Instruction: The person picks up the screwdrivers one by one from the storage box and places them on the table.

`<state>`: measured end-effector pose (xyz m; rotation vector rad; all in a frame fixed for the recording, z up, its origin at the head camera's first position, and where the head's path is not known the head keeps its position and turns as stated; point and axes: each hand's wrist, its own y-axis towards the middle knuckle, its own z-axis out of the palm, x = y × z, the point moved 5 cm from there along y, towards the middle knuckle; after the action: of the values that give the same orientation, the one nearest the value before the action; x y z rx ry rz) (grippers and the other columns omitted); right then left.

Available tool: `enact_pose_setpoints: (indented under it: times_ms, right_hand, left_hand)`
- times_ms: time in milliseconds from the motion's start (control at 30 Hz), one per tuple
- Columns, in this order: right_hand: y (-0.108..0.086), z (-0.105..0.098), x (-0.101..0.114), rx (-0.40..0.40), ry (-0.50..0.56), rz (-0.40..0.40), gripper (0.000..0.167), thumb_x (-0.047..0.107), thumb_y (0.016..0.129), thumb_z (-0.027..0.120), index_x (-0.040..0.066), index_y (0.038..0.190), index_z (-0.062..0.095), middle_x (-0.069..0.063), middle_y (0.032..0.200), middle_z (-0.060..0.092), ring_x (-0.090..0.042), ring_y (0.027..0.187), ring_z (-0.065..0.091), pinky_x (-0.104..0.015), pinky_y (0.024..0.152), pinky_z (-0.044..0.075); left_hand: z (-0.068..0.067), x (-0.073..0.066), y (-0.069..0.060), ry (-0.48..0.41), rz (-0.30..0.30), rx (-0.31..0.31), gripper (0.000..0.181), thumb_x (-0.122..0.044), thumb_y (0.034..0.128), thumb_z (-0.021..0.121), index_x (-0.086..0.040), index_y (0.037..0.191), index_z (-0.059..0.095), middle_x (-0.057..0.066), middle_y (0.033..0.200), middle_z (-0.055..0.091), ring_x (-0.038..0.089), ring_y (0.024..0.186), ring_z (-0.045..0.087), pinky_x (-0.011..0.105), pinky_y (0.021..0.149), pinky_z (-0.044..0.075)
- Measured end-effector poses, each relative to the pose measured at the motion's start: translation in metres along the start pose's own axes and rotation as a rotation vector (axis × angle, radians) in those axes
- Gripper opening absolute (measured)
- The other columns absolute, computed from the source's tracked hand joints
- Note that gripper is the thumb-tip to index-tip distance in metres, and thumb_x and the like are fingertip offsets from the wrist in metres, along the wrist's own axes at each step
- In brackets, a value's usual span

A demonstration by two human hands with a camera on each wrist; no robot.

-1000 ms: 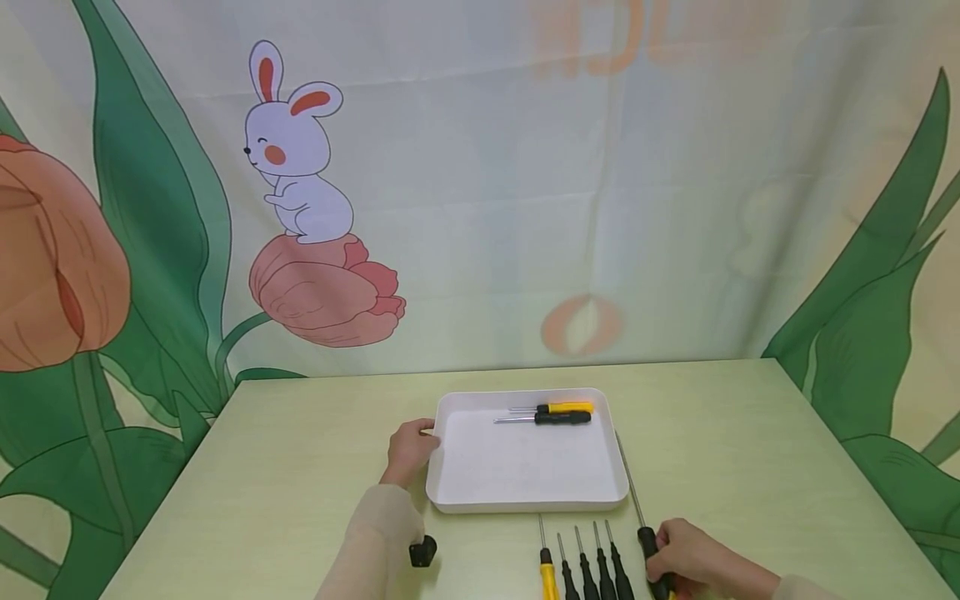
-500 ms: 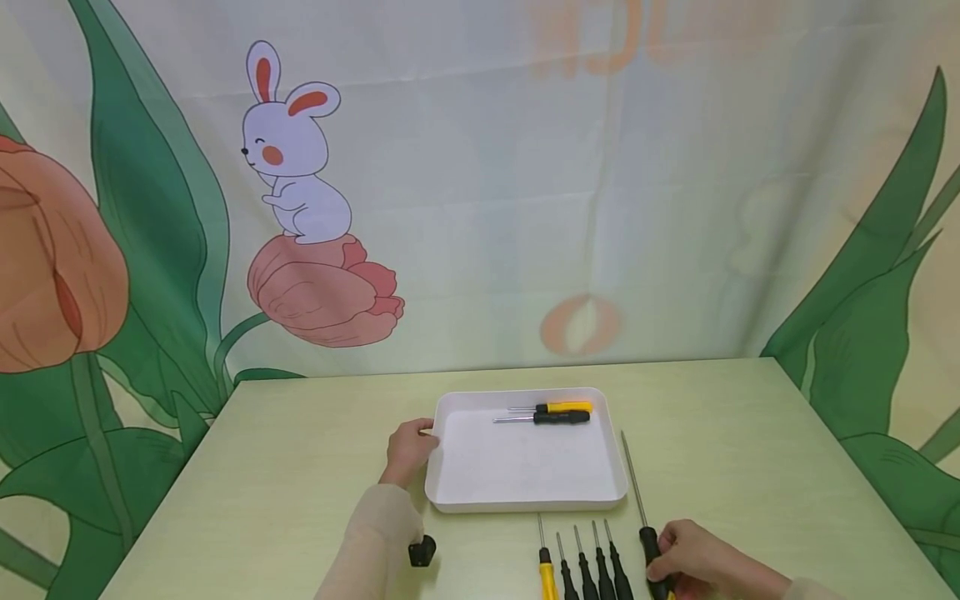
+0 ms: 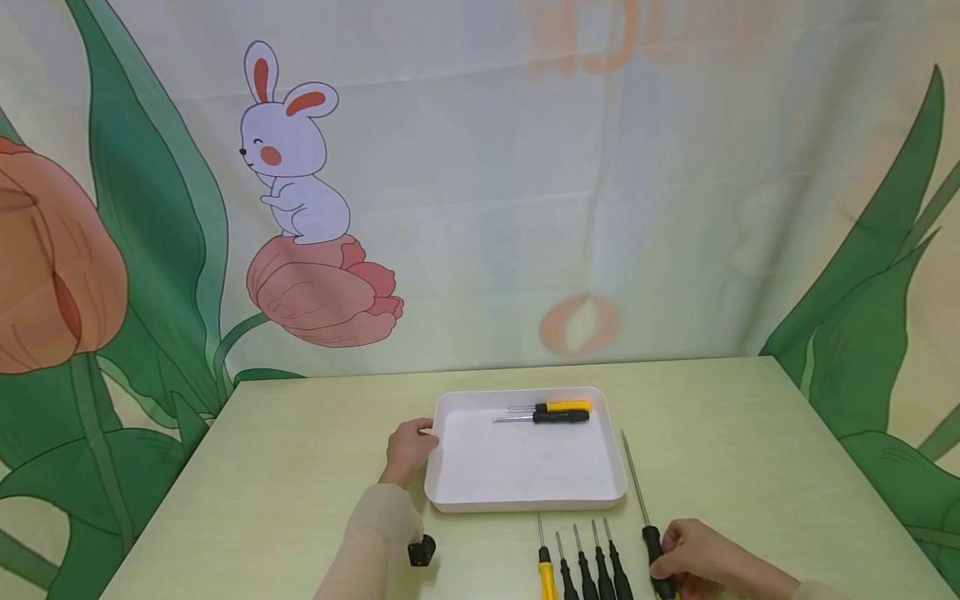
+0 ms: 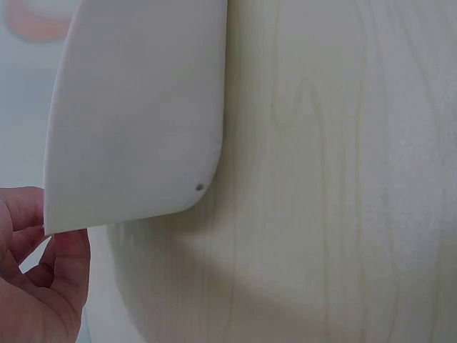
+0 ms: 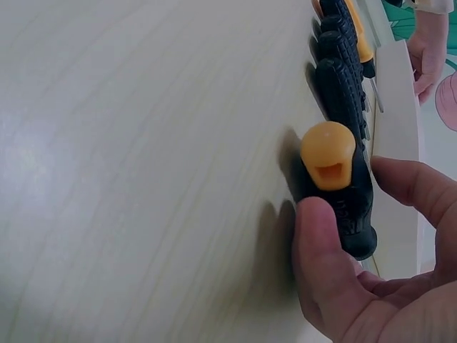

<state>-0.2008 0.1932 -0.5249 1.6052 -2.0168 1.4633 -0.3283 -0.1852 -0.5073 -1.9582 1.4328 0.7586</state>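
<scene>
At the left wall of the white tray (image 3: 525,505), my left hand (image 3: 408,452) pinches the rim; the left wrist view shows the thumb and fingers of that hand (image 4: 44,275) on either side of the tray's edge (image 4: 136,114). My right hand (image 3: 701,557) grips the black handle of a long screwdriver (image 3: 652,546) lying right of the tray, its shaft pointing away. In the right wrist view, thumb and fingers of the right hand (image 5: 371,286) are around that handle (image 5: 353,207), which has an orange end. A yellow screwdriver (image 3: 568,407) and a black one (image 3: 562,417) lie inside the tray.
Below the tray stand in a row a yellow-handled screwdriver (image 3: 548,575) and several black-handled ones (image 3: 603,573). A small black object (image 3: 422,551) is beside the left sleeve. A printed curtain (image 3: 465,183) hangs behind the table (image 3: 285,467).
The long screwdriver and my right hand have shifted slightly to the right, away from the tray. My left hand keeps its hold on the tray's edge.
</scene>
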Motion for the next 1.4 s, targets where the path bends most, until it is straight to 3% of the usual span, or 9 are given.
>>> enact_pose_setpoints:
  times_ms: [467, 733, 1133, 1400]
  right_hand:
    - [0.000, -0.017, 0.003, 0.029, -0.033, 0.058, 0.023, 0.018, 0.076, 0.065, 0.004, 0.085, 0.049, -0.005, 0.062, 0.055, -0.012, 0.047, 0.048, -0.020, 0.043, 0.040]
    - [0.002, -0.034, 0.015, -0.018, -0.022, 0.011, 0.025, 0.014, 0.077, 0.061, 0.002, 0.092, 0.046, -0.010, 0.074, 0.055, -0.014, 0.050, 0.049, -0.023, 0.045, 0.044]
    - [0.006, -0.059, 0.049, -0.140, -0.036, -0.188, 0.026, 0.017, 0.079, 0.060, 0.001, 0.094, 0.047, -0.009, 0.075, 0.055, -0.016, 0.056, 0.047, -0.029, 0.049, 0.044]
    - [0.015, -0.068, 0.069, -0.283, -0.264, -0.375, 0.024, 0.018, 0.078, 0.060, 0.000, 0.092, 0.050, -0.008, 0.077, 0.055, -0.017, 0.061, 0.047, -0.028, 0.050, 0.037]
  left_hand:
    - [0.001, 0.002, 0.001, 0.007, 0.001, 0.004, 0.033, -0.009, 0.0784, 0.057, -0.003, 0.110, 0.060, 0.014, 0.094, 0.065, 0.023, 0.081, 0.060, 0.032, 0.066, 0.047]
    - [0.002, 0.003, 0.003, 0.010, 0.004, -0.002, 0.033, -0.009, 0.0774, 0.057, -0.003, 0.109, 0.061, 0.014, 0.093, 0.065, 0.023, 0.081, 0.060, 0.032, 0.067, 0.047]
    - [0.001, 0.002, 0.001, 0.001, -0.005, 0.006, 0.033, -0.009, 0.0782, 0.057, -0.003, 0.110, 0.060, 0.015, 0.095, 0.065, 0.024, 0.082, 0.060, 0.032, 0.067, 0.047]
    - [-0.001, 0.000, 0.000, -0.003, 0.000, -0.005, 0.033, -0.008, 0.0771, 0.057, -0.002, 0.110, 0.061, 0.015, 0.092, 0.065, 0.024, 0.080, 0.060, 0.032, 0.066, 0.048]
